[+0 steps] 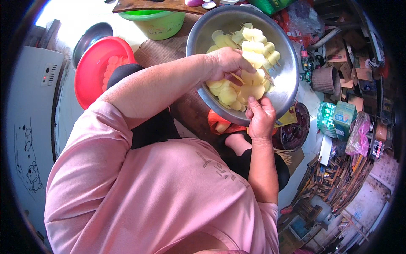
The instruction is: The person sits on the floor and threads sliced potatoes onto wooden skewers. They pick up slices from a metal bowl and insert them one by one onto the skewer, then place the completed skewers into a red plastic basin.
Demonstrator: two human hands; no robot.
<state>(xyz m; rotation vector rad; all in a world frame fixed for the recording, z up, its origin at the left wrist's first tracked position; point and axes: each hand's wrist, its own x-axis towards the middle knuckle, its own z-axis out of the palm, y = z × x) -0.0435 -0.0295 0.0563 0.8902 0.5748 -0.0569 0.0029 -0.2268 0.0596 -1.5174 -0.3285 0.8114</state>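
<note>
A large steel basin (290, 76) holds pale yellow slices (226, 95), apparently potato, some loose and some threaded on thin wooden skewers. Over it, my left hand (226, 63) has its fingers curled around a thin wooden skewer (236, 76), beside a row of threaded slices (252, 47). The fingers partly hide the skewer. My right hand (261, 112), at the basin's near rim, pinches a round slice (252, 92) between thumb and fingers. That slice lies just below the row; whether the skewer passes through it cannot be told.
Left stand a red basin (85, 76) with round slices, a metal bowl (84, 41) and a green tub (165, 27). A wooden board (142, 5) lies at the top. Near the right knee are a dark basin (306, 127) and loose sticks (284, 155). Boxes, bottles and piled wood (339, 181) fill the right.
</note>
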